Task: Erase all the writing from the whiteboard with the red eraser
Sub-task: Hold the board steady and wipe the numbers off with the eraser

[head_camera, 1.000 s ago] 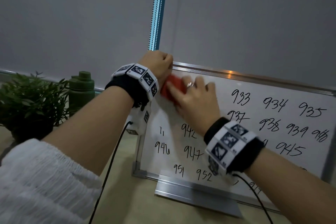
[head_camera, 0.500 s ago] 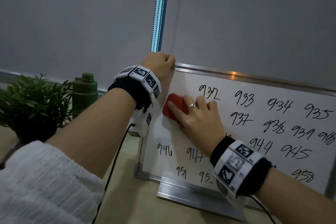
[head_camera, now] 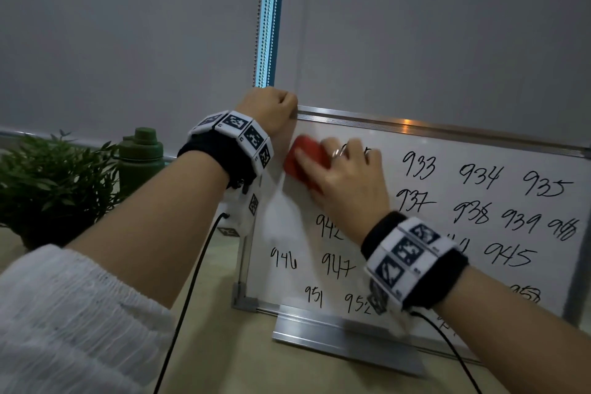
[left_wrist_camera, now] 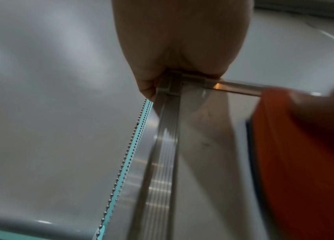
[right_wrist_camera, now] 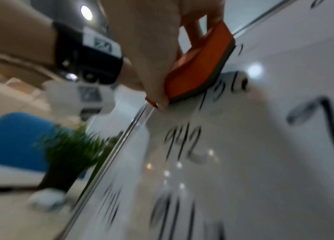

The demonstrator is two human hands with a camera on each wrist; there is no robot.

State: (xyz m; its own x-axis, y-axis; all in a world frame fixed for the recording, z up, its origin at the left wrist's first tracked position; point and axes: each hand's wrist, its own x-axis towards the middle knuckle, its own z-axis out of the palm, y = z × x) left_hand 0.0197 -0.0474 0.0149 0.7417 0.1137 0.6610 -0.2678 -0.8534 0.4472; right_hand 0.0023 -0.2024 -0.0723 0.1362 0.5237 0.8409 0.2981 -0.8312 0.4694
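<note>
A metal-framed whiteboard [head_camera: 479, 137] stands upright on the table, with several black handwritten numbers across it. My left hand [head_camera: 271, 109] grips its top left corner [left_wrist_camera: 174, 84]. My right hand [head_camera: 345, 176] holds the red eraser [head_camera: 302, 163] flat against the board near the top left, with the thumb along its lower edge. In the right wrist view the eraser [right_wrist_camera: 201, 65] shows a dark felt underside on the board [right_wrist_camera: 285, 146], and in the left wrist view it [left_wrist_camera: 297, 162] fills the right side. The patch around the eraser is wiped bare.
A green plant [head_camera: 48, 182] and a green bottle [head_camera: 142, 160] stand left of the board. Grey blinds with a bead chain [head_camera: 260, 16] hang behind. The board's metal foot [head_camera: 345, 342] rests on the wooden table [head_camera: 224, 361]. Black cables hang from both wrist bands.
My right hand has moved the eraser up and right from the lower spot of half a second ago, over where 932 stood. My left hand stays on the corner.
</note>
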